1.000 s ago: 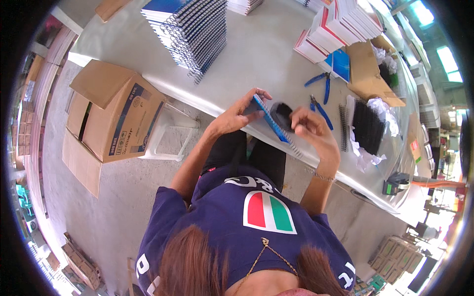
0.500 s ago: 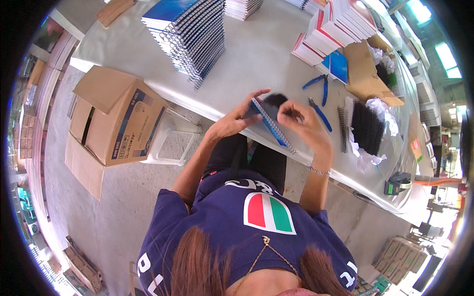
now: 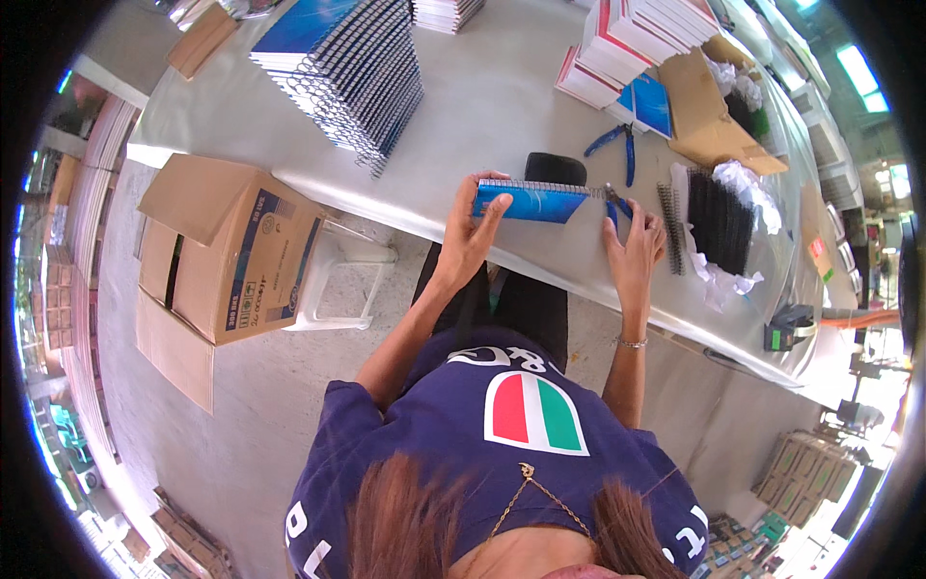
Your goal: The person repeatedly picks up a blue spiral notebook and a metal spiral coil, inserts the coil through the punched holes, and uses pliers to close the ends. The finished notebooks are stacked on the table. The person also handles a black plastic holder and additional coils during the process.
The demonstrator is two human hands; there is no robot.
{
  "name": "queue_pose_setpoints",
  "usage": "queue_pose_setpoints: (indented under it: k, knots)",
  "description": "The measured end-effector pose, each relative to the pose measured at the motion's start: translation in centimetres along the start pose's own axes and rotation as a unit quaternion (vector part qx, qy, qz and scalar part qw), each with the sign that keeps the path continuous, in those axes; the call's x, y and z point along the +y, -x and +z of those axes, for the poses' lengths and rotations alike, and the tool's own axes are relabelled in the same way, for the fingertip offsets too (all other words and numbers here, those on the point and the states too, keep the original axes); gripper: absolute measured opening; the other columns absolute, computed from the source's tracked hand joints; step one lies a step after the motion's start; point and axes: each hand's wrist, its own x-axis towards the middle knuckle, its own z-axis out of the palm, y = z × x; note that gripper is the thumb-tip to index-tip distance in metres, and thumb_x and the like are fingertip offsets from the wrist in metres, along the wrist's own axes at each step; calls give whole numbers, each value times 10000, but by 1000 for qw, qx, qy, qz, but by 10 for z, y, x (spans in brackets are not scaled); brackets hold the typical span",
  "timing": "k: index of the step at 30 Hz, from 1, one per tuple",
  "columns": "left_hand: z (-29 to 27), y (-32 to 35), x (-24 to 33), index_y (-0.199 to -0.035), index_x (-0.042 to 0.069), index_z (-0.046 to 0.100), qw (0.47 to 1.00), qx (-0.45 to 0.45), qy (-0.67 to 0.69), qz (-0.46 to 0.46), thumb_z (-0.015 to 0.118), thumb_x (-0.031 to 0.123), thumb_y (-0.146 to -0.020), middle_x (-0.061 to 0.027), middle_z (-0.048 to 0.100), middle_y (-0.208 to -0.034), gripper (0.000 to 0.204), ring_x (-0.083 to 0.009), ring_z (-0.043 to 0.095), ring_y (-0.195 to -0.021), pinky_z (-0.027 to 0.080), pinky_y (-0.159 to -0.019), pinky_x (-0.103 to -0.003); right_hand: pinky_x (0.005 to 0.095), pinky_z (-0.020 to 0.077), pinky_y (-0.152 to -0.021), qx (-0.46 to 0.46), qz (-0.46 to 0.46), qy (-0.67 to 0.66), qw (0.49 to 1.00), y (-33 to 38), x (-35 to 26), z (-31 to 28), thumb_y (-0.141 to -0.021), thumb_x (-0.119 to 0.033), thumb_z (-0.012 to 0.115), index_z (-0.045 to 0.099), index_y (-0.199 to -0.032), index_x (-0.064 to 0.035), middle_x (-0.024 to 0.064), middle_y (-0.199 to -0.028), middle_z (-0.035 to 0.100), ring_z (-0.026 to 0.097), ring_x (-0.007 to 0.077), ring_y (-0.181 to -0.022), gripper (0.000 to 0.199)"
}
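My left hand (image 3: 471, 232) is closed on the left end of a spiral-bound notebook (image 3: 535, 203) with a blue cover, its thumb pressed on the front. The notebook is raised at the table's near edge, wire coil upward, and a loose end of coil sticks out on the right. In my right hand (image 3: 634, 246) is a pair of blue-handled pliers (image 3: 613, 196), with fingers around the handles and the jaws close to that coil end; whether they touch I cannot tell. Behind the notebook lies a flat black object (image 3: 557, 168). Another pair of blue-handled pliers (image 3: 629, 159) lies spread farther back.
Bound notebooks (image 3: 371, 87) stand in a tall stack at the back left. Books (image 3: 617, 63) are piled at the back right beside an open carton (image 3: 704, 121). Black coils (image 3: 721, 227) lie on white paper to the right. A cardboard box (image 3: 227, 256) sits left of the table.
The notebook has turned so its blue cover faces me, with its coil nearly level. My right hand has left the coil, moved right and taken hold of the nearer pliers.
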Motion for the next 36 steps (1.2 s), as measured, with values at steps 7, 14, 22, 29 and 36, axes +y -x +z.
queue_pose_setpoints:
  k: [7,14,22,29,36]
  knots:
    - [-14,-6,16,-1125,1,647,991,7,-127,52,675,114,-932,-79,697,-995,226,-144,626,-929,482,-876,-297,444,442,-932,128,-18,-313,941,22,-47,-23,-909,-220,656,513,-1301,-45,189,-1229,513,505,328,-1148,452]
    - [-16,-2,26,-1092,-9,699,983,1,-174,52,675,46,-904,-90,746,-1017,197,-139,697,-909,535,-788,-286,416,468,-879,27,-207,-319,924,68,-111,-19,-786,-189,767,581,-1274,-95,151,-1158,565,568,310,-1044,530]
    - [-17,6,28,-1179,-10,680,983,1,-182,23,581,4,-945,-80,746,-991,255,-117,688,-945,552,-807,-270,424,488,-846,43,-216,-305,927,71,-118,-5,-769,-191,781,611,-1247,-112,130,-1122,584,597,314,-985,513]
    - [-14,8,26,-1165,4,693,984,22,-174,42,611,0,-923,-100,756,-1003,256,-147,716,-942,562,-781,-268,405,527,-780,27,-192,-343,919,74,-119,-9,-783,-179,773,617,-1233,-102,130,-1068,611,640,313,-916,482]
    - [-11,11,25,-1166,31,699,972,36,-222,70,611,-24,-896,-118,753,-1016,290,-152,725,-935,565,-776,-278,394,539,-764,-28,-167,-389,906,78,-120,-12,-822,-183,746,604,-1214,-67,145,-1044,618,662,297,-901,433]
